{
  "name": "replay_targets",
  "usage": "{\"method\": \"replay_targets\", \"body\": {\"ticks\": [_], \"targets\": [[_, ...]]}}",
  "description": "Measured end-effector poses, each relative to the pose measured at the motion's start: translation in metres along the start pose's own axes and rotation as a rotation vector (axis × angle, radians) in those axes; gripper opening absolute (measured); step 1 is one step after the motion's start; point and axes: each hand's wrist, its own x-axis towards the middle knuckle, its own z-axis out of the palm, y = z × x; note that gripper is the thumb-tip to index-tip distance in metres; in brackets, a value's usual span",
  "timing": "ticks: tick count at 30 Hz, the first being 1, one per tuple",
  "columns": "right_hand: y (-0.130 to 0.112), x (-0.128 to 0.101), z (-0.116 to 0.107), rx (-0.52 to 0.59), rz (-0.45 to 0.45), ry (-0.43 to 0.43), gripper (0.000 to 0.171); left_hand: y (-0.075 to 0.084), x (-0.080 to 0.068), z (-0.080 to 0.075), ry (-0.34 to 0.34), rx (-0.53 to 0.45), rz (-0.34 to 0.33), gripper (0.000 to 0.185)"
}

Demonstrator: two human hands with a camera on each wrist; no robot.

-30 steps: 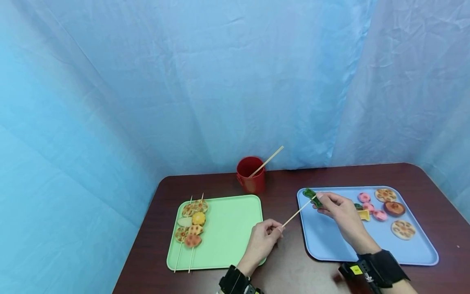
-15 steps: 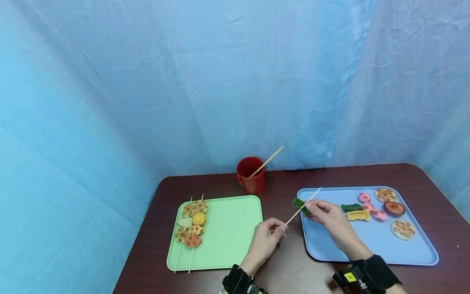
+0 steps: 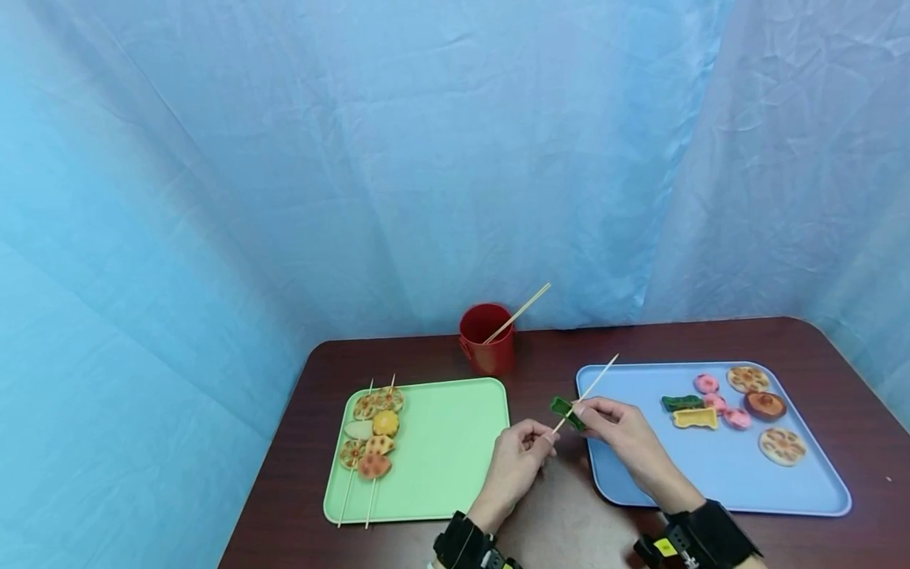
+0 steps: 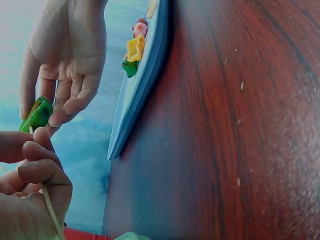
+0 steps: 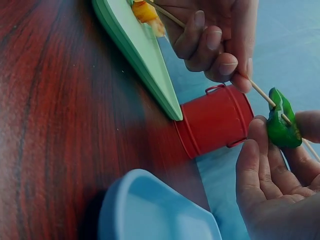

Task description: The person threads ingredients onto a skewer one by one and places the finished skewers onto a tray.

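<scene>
A thin wooden skewer [image 3: 600, 379] slants up and to the right between the two hands. Near its lower end, my left hand [image 3: 513, 466] pinches it between thumb and fingers. A green pepper piece [image 3: 562, 407] is threaded on the skewer just above the left fingertips, and my right hand [image 3: 629, 442] pinches that piece. In the right wrist view the skewer passes through the green pepper piece [image 5: 282, 122] and out beyond it. The left wrist view shows the left hand [image 4: 37, 175] close below the pepper piece [image 4: 37, 115].
A green tray [image 3: 455, 450] on the left bears two loaded skewers [image 3: 373, 466]. The blue tray [image 3: 746, 482] on the right holds a green piece [image 3: 681, 403], a yellow piece [image 3: 695, 418], pink pieces, lotus root slices and a brown mushroom-like piece. Behind stands a red cup [image 3: 490, 352] with skewers.
My right hand has slid the green pepper piece down the skewer toward the left hand, leaving the skewer's upper end bare. The left hand has shifted slightly right.
</scene>
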Motion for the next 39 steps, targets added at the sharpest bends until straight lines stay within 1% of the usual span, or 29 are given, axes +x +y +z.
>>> {"method": "replay_targets", "body": {"ticks": [9,19,21,28,31,35,39], "targets": [[0.002,0.0,0.002,-0.019,0.023,0.016,0.044,-0.004,0.0,0.001,0.002,-0.012,-0.003,0.015],[0.006,0.001,0.003,0.008,0.0,0.007,0.043,-0.006,0.0,0.002,0.008,-0.027,-0.022,0.014],[0.007,0.001,0.004,0.01,0.0,0.011,0.041,-0.006,0.0,0.002,0.012,-0.031,-0.027,0.013],[0.01,0.002,0.015,0.011,0.02,-0.033,0.037,-0.005,0.002,0.003,0.018,-0.044,-0.022,0.015],[0.01,0.002,0.017,0.007,0.023,-0.023,0.037,-0.005,0.001,0.003,0.022,-0.053,-0.03,0.017],[0.009,0.001,0.01,-0.021,0.009,-0.028,0.042,-0.005,0.001,0.002,0.024,-0.06,-0.038,0.018],[0.009,0.0,-0.008,-0.064,-0.033,-0.012,0.047,-0.006,0.0,-0.001,0.035,-0.073,-0.036,0.017]]}}
